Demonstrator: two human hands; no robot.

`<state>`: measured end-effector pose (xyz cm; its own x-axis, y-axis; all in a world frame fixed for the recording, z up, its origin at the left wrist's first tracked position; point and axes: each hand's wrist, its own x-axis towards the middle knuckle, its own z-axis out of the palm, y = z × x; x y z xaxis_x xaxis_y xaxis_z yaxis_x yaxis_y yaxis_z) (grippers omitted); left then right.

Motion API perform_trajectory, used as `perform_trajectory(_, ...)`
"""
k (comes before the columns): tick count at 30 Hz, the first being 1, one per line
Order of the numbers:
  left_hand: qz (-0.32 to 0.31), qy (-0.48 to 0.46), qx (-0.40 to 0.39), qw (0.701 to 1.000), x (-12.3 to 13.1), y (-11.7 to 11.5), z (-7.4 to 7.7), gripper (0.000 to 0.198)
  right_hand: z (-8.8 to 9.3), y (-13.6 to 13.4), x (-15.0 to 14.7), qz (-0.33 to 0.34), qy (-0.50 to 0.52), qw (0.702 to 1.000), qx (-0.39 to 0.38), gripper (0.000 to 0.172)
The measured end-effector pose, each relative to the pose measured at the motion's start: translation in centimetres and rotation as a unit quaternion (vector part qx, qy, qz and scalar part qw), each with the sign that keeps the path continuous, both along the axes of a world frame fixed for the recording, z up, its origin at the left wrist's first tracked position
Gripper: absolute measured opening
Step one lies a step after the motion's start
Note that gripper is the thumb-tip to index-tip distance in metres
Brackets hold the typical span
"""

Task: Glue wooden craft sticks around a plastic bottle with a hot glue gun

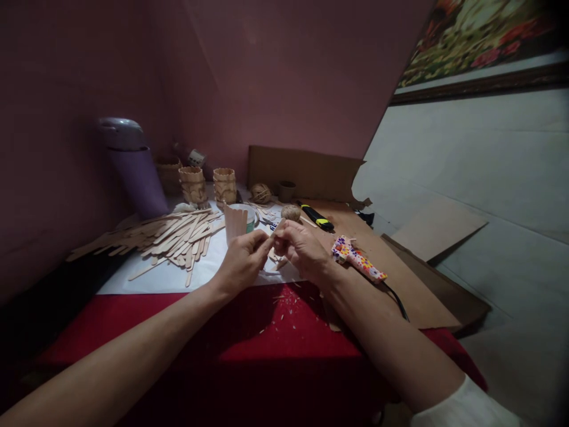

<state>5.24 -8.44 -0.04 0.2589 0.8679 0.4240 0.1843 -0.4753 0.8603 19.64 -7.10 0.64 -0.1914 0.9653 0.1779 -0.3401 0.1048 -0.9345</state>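
Note:
Both hands meet over the front of the white sheet, fingers closed in a pinch. Between them is a pale wooden craft stick (279, 226), its upper end showing and the rest covered by fingers. My left hand (242, 258) grips its lower part; my right hand (302, 246) pinches it from the other side. Just behind my left hand stands a cup faced with craft sticks (235, 220), partly hidden. Cut stick pieces (278, 261) lie below the hands. To the left spreads a heap of loose craft sticks (178, 237).
A patterned glue gun (358, 259) with a black cord and a yellow-black utility knife (316, 216) lie on cardboard (413, 284) at right. Twine (260, 193) and two stick-covered cups (224, 187) (192, 185) stand behind. A purple flask (137, 178) is far left. Scraps dot the red cloth (249, 332).

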Motion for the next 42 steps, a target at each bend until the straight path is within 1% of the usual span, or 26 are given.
perform_trajectory(2,0.011,-0.002,0.006,1.000,0.1,0.0,0.0,0.027,-0.1,-0.1,-0.2,0.009,0.016,1.000,-0.021,0.006)
perform_trajectory(3,0.009,-0.011,-0.005,1.000,0.2,0.0,0.0,0.027,-0.2,-0.1,-0.2,0.014,0.018,0.999,-0.029,0.006)
perform_trajectory(6,-0.019,-0.058,-0.070,0.996,0.3,-0.1,0.4,0.028,0.0,-0.2,0.0,0.026,0.007,0.999,-0.027,0.008)
perform_trajectory(8,-0.028,-0.078,-0.093,0.992,0.3,-0.2,0.6,0.028,0.3,-0.1,0.2,0.028,0.003,0.999,-0.023,0.013)
perform_trajectory(12,-0.029,-0.081,-0.087,0.992,0.4,-0.2,0.5,0.029,0.4,-0.2,0.1,0.020,0.011,0.999,-0.032,0.019)
perform_trajectory(17,-0.027,-0.095,-0.097,0.990,0.5,-0.1,0.2,0.031,-0.2,-0.3,-0.8,0.009,0.051,0.998,-0.024,0.013)
perform_trajectory(22,-0.043,-0.125,-0.129,0.983,0.4,-0.2,0.4,0.030,-0.1,-0.4,-0.8,0.006,0.032,0.999,-0.029,0.007)
perform_trajectory(25,-0.041,-0.114,-0.113,0.986,0.3,-0.1,0.4,0.029,0.2,-0.4,-0.5,0.007,0.014,1.000,-0.026,0.016)
perform_trajectory(27,-0.034,-0.099,-0.089,0.990,0.3,0.0,0.3,0.030,0.4,-0.5,-0.5,0.001,0.007,1.000,-0.025,0.019)
perform_trajectory(30,-0.033,-0.093,-0.078,0.992,0.4,0.0,0.1,0.030,0.4,-0.7,-0.5,-0.001,0.021,0.999,-0.032,0.015)
perform_trajectory(35,-0.039,-0.118,-0.116,0.985,0.4,-0.2,0.4,0.032,0.3,-0.7,-0.5,0.008,0.024,0.999,-0.030,0.007)
perform_trajectory(38,-0.038,-0.122,-0.118,0.985,0.4,-0.2,0.5,0.031,0.3,-0.6,-0.5,0.005,0.013,1.000,-0.020,0.011)
perform_trajectory(40,-0.036,-0.115,-0.106,0.987,0.4,-0.2,0.5,0.031,0.2,-0.5,-0.5,-0.009,0.005,1.000,-0.014,0.014)
perform_trajectory(42,-0.037,-0.107,-0.100,0.989,0.4,-0.2,0.5,0.031,0.1,-0.4,-0.6,-0.023,0.008,1.000,-0.013,0.011)
